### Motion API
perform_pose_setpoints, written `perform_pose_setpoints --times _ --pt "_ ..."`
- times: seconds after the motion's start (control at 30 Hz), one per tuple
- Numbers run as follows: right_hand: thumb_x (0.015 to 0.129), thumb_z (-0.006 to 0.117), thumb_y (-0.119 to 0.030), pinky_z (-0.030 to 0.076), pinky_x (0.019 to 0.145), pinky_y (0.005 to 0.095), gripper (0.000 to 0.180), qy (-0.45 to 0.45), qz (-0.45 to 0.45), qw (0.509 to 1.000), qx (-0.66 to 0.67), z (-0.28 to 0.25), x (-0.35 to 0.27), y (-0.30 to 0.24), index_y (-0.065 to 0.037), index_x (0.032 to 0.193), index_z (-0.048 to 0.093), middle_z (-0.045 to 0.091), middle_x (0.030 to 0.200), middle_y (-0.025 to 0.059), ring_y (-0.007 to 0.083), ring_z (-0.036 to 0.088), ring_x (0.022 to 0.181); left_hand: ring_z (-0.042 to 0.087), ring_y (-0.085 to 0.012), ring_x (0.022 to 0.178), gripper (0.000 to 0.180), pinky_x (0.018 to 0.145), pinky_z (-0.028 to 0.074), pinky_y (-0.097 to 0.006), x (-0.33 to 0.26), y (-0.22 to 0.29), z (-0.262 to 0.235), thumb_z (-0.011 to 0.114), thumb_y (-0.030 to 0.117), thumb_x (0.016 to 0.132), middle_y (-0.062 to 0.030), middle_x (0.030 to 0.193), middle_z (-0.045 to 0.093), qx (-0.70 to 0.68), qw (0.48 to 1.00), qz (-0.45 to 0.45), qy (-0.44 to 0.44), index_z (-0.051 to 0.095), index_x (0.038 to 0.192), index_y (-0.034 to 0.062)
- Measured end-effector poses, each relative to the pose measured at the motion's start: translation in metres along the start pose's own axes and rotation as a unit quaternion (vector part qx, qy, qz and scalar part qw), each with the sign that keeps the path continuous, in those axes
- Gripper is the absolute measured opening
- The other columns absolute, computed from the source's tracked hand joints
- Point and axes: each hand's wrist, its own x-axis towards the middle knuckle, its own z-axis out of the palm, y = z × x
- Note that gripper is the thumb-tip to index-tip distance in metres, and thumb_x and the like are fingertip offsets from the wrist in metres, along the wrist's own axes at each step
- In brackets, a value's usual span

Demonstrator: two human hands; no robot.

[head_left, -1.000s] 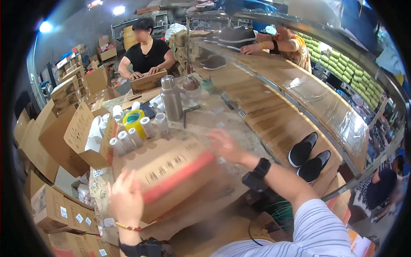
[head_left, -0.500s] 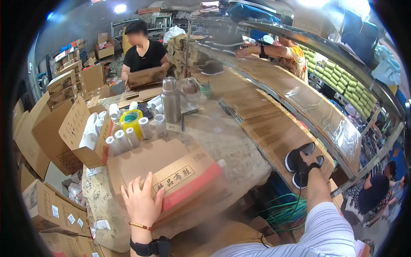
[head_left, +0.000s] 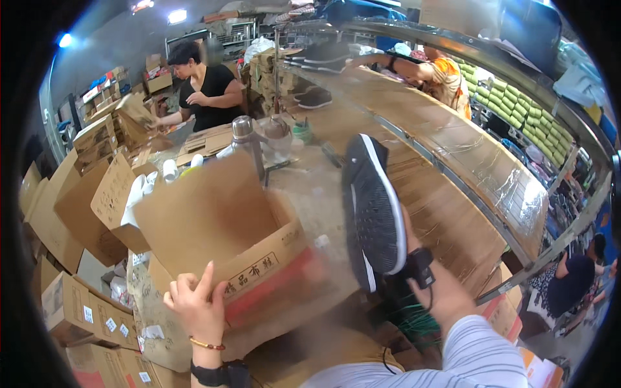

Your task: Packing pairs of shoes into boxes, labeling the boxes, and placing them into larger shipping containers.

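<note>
Black slip-on shoes (head_left: 373, 204), two, are held by the right hand (head_left: 410, 234), its fingers mostly hidden behind them. One open cardboard shoebox (head_left: 265, 268) is just beside the left hand (head_left: 197, 302), fingers loose and half spread.

2 shoes (head_left: 377, 207) right of the box (head_left: 259, 275) (on the table (head_left: 317, 213)); flask (head_left: 246, 137) behind.

The right hand (head_left: 410, 234) grips black slip-on shoes (head_left: 376, 210); left of that grip, the left hand (head_left: 199, 304) is at an open shoebox (head_left: 262, 268).
</note>
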Motion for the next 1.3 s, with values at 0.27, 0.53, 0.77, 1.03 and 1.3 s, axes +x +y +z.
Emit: perform_pose_setpoints --times 0.27,0.53,0.77,1.03,1.3 --pt "0.094 0.05 -0.021 0.053 0.076 0.0322 0.028 -0.112 0.053 0.972 0.199 0.022 -0.005 0.132 -0.001 0.112 0.057 0.065 0.099 0.0088 0.021 0.064 0.085 0.054 -0.0254 0.091 0.027 0.084 0.038 -0.036 -0.02 0.043 0.02 0.064 0.008 0.075 -0.0062 0.092 0.062 -0.245 0.969 -0.012 -0.042 0.069 0.101 0.0072" --pt "0.094 0.049 -0.021 0.054 0.077 0.0335 0.029 -0.098 0.009 0.99 0.098 0.017 0.008 0.13 0.0 0.115 0.053 0.064 0.101 0.009 0.0217 0.064 0.085 0.06 -0.0241 0.095 0.043 0.084 0.047 -0.032 0.024 0.044 -0.005 0.062 -0.003 0.079 -0.0144 0.108 0.062 -0.449 0.889 -0.065 0.064 0.057 0.121 0.0018" --pt "0.082 0.06 0.001 0.051 0.08 0.0344 0.013 -0.079 -0.256 0.946 -0.185 0.101 0.022 0.093 -0.002 0.094 0.055 0.062 0.101 0.0129 0.0225 0.06 0.095 0.061 -0.0261 0.08 0.031 0.069 0.051 -0.036 -0.007 -0.01 0.044 0.062 -0.001 0.07 -0.0062 0.089 0.064 -0.128 0.987 0.087 -0.051 0.067 0.098 0.0109" --pt "0.065 0.076 -0.008 0.049 0.081 0.0385 0.016 -0.271 -0.447 0.577 -0.627 0.117 0.093 0.105 -0.008 0.076 0.064 0.065 0.099 0.0106 0.0298 0.06 0.093 0.062 -0.0232 0.08 0.012 0.072 0.05 -0.034 0.009 -0.028 0.021 0.062 0.005 0.066 -0.0039 0.08 0.064 -0.145 0.97 0.192 0.015 0.066 0.076 0.0118" --pt "0.09 0.056 -0.014 0.047 0.077 0.0382 0.02 -0.015 -0.232 0.731 -0.642 0.033 0.149 0.174 0.0 0.103 0.053 0.062 0.093 0.0186 0.038 0.059 0.089 0.043 -0.0306 0.122 0.107 0.098 0.04 -0.042 0.01 -0.112 0.061 0.078 0.018 0.071 -0.0202 0.134 0.038 -0.514 0.835 -0.195 0.027 0.003 0.147 0.0053"
